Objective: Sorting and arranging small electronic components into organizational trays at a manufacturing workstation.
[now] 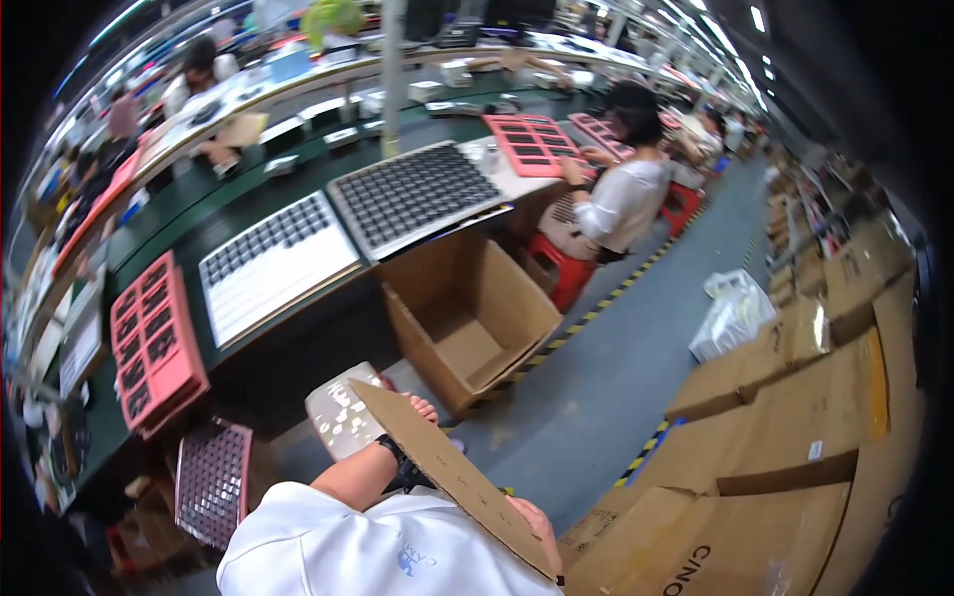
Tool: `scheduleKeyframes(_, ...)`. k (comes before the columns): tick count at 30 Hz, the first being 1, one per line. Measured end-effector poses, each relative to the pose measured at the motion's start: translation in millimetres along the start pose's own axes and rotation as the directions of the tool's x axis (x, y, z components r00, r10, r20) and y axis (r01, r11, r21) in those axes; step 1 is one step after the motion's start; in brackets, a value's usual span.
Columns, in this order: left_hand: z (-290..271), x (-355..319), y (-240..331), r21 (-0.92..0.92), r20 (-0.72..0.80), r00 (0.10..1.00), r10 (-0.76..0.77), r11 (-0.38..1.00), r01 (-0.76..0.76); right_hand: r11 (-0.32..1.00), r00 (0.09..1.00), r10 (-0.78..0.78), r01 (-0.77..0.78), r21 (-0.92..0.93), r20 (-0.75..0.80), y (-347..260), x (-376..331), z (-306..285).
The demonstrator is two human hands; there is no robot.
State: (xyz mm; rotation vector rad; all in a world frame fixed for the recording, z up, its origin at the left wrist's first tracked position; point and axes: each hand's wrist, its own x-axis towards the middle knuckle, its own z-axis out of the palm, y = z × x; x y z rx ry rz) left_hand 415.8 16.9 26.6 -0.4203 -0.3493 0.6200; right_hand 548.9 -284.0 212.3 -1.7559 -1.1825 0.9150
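Cardboard sheet (452, 472) prob. hides both hands (mostly)

left forearm bare, rises from the white sleeve at the lower edge, angled up and right, dark band at wrist. left hand (422, 409) mostly hidden, only fingertips curled over an edge show. right hand (537, 526) low by the chest, fingers wrapped in a grip, forearm out of sight.
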Motion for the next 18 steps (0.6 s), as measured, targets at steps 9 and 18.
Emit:
scheduleKeyframes(9, 9, 192, -116, 0.564, -0.731, 0.614, 0.299, 0.770, 0.296, 0.868, 0.852, 0.473, -0.494, -0.045, -0.222, -13, 28, -111)
scheduleKeyframes(18, -108, 339, -199, 0.780, -0.624, 0.749, 0.224, 0.224, 0.584, 0.827, 0.735, 0.558, -0.529, 0.189, -0.385, 108, 14, -225)
